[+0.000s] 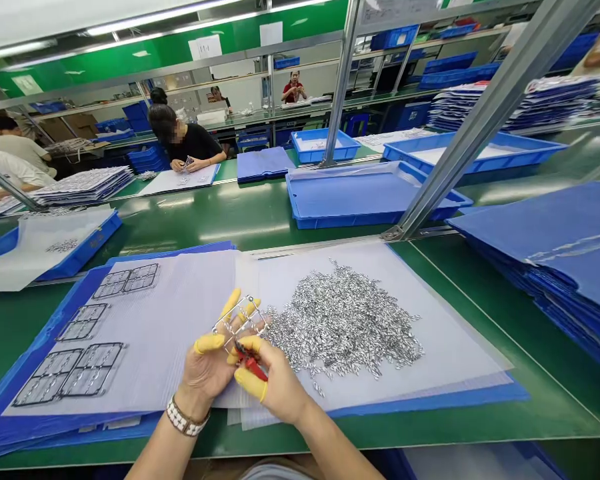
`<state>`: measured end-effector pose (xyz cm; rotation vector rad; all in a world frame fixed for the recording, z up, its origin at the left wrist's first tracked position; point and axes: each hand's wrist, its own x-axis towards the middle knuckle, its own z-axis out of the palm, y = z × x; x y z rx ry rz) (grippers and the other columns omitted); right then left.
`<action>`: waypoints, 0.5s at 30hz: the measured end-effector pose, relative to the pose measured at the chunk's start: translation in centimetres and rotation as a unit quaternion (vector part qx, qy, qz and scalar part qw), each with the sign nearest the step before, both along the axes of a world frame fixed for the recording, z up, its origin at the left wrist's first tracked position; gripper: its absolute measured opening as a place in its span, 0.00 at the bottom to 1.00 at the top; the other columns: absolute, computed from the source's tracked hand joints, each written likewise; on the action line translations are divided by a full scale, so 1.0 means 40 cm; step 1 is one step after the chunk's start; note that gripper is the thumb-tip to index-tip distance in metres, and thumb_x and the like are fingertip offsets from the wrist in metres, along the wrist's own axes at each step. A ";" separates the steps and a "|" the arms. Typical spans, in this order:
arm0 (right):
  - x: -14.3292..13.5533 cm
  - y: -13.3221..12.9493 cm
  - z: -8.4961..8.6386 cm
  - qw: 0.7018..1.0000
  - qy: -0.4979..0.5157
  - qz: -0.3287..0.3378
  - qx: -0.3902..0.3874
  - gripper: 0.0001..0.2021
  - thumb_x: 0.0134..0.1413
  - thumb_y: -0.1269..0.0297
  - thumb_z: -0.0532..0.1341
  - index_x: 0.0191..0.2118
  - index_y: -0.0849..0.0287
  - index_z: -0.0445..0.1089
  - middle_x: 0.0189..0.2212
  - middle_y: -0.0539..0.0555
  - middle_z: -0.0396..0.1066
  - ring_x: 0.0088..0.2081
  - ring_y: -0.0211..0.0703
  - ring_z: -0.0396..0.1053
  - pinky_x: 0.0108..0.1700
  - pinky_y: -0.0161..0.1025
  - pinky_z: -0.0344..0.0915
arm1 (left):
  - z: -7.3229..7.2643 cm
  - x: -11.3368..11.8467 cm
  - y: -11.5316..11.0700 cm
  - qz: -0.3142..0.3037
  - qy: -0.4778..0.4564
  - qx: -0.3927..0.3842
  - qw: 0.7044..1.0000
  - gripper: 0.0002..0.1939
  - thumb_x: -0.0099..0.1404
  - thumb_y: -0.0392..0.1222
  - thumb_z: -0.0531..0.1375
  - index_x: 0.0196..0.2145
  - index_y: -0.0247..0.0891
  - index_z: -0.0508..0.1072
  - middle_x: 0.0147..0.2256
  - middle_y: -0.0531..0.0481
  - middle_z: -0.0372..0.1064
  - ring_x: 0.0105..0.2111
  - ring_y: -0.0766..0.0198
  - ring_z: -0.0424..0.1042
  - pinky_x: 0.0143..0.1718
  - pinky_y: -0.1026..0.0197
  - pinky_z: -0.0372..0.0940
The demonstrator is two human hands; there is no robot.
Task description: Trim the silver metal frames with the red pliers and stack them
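Observation:
My left hand (205, 370), with yellow finger cots on its fingertips, holds up a small shiny silver sprue frame (237, 327) with thin bars and little parts inside. In my right hand (283, 383), also in yellow finger cots, are red-handled nippers (253, 365), their tip against the near side of the frame. Just right of my hands, a heap of small silver pieces (350, 323) spreads over a white sheet (445, 353). Several more sprue frames (93, 370) lie on the white sheet (165, 333) to the left.
A shallow blue tray (350, 193) stands behind the heap, beside a slanted metal post (460, 147). Stacked blue sheets (555, 240) lie at the right. Another blue tray (93, 240) with paper sits at the left. Across the green bench (215, 217), a co-worker (195, 147) handles similar pieces.

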<state>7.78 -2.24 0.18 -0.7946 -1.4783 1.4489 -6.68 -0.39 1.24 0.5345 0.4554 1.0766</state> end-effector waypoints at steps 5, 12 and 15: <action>0.008 0.024 0.001 0.987 0.101 0.020 -0.121 0.18 0.50 0.51 0.62 0.43 0.56 0.66 0.33 0.52 0.70 0.37 0.43 0.69 0.41 0.42 0.65 | 0.012 0.030 0.017 0.008 -0.024 -0.006 1.000 0.37 0.57 0.48 0.58 0.63 0.48 0.51 0.61 0.39 0.56 0.53 0.43 0.66 0.27 0.57 0.71; 0.039 0.055 0.029 0.999 -0.016 0.040 -0.016 0.24 0.57 0.44 0.52 0.51 0.56 0.65 0.33 0.54 0.71 0.36 0.46 0.68 0.40 0.43 0.64 | 0.058 0.042 0.061 0.129 -0.057 -0.098 0.985 0.33 0.60 0.65 0.51 0.59 0.48 0.58 0.41 0.43 0.72 0.40 0.47 0.74 0.24 0.57 0.68; 0.070 0.065 0.051 0.977 -0.188 -0.016 0.101 0.20 0.58 0.51 0.54 0.53 0.53 0.63 0.41 0.56 0.71 0.43 0.48 0.68 0.46 0.46 0.63 | 0.065 0.033 0.072 0.160 -0.049 -0.092 0.982 0.36 0.59 0.68 0.51 0.58 0.46 0.60 0.40 0.43 0.71 0.40 0.47 0.73 0.33 0.51 0.67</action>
